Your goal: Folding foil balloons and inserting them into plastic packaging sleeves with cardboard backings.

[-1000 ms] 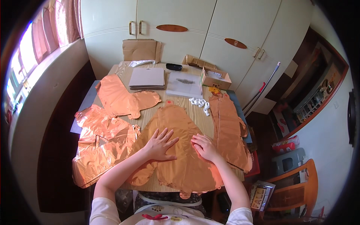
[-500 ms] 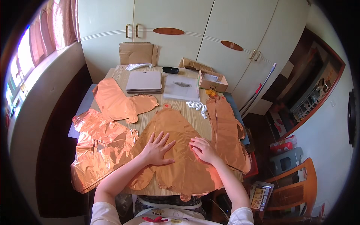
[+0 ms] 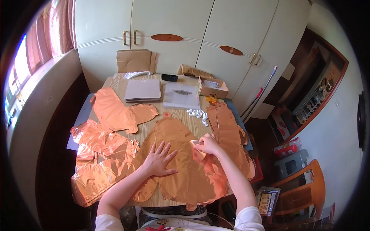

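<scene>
A flat, uninflated copper-coloured foil balloon (image 3: pixel 181 181) lies in front of me, reaching to the table's near edge. My left hand (image 3: pixel 158 159) rests flat on its middle with the fingers spread. My right hand (image 3: pixel 209 145) is closed, pinching the balloon's right edge, where a piece of foil is lifted and folded, catching the light. Further flat foil balloons surround it: a crinkled one (image 3: pixel 104 158) at the left, a smoother one (image 3: pixel 113 107) behind that, and a long one (image 3: pixel 229 134) just right of my right hand.
On the far part of the table stand a stack of grey-white card sheets (image 3: pixel 142 91), a clear plastic bag (image 3: pixel 181 96), an open carton (image 3: pixel 213 88), a black case (image 3: pixel 169 77) and coiled white ribbon (image 3: pixel 197 114). A wooden chair (image 3: pixel 298 192) is at the right.
My right hand has gone from resting on the foil to pinching and lifting its right edge. My left hand stays flat. The whole view has shifted slightly.
</scene>
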`<control>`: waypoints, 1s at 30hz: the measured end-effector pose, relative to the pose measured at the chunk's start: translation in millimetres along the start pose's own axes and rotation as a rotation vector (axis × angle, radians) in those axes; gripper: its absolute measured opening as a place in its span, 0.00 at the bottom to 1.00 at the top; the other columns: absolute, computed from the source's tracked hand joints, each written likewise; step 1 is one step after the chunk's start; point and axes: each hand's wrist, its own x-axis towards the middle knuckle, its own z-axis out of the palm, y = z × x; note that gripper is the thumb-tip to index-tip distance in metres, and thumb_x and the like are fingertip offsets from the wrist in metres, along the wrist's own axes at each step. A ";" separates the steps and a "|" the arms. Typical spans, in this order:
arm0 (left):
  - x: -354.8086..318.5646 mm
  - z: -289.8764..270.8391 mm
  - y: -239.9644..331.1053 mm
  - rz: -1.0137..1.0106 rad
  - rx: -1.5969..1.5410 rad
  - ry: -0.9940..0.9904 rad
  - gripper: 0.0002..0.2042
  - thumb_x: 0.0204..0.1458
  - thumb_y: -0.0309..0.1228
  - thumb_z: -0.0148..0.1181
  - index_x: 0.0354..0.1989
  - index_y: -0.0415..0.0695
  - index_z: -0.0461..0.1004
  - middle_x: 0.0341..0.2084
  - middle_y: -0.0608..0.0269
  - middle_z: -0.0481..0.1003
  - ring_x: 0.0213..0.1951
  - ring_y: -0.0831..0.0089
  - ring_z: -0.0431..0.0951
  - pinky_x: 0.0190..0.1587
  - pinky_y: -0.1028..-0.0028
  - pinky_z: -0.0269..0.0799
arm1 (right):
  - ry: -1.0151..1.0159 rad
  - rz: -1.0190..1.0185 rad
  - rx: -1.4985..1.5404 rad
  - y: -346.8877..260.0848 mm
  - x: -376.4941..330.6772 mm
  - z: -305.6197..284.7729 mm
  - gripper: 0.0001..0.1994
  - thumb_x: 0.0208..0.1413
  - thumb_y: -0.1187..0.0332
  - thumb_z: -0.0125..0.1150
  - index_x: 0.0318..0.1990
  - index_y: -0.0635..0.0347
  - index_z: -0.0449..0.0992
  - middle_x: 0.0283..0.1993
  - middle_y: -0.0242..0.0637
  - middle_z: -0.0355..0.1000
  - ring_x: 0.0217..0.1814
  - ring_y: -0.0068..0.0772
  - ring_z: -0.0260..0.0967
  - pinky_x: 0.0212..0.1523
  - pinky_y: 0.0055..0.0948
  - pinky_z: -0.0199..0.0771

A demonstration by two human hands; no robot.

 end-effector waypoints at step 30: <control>2.9 -3.9 0.3 0.004 0.035 -0.072 0.43 0.49 0.71 0.43 0.62 0.47 0.66 0.68 0.42 0.53 0.70 0.41 0.48 0.66 0.38 0.41 | 0.147 -0.692 0.029 10.4 -27.0 44.6 0.22 0.57 0.53 0.60 0.56 0.51 0.76 0.64 0.30 0.68 0.71 0.36 0.57 0.65 0.42 0.58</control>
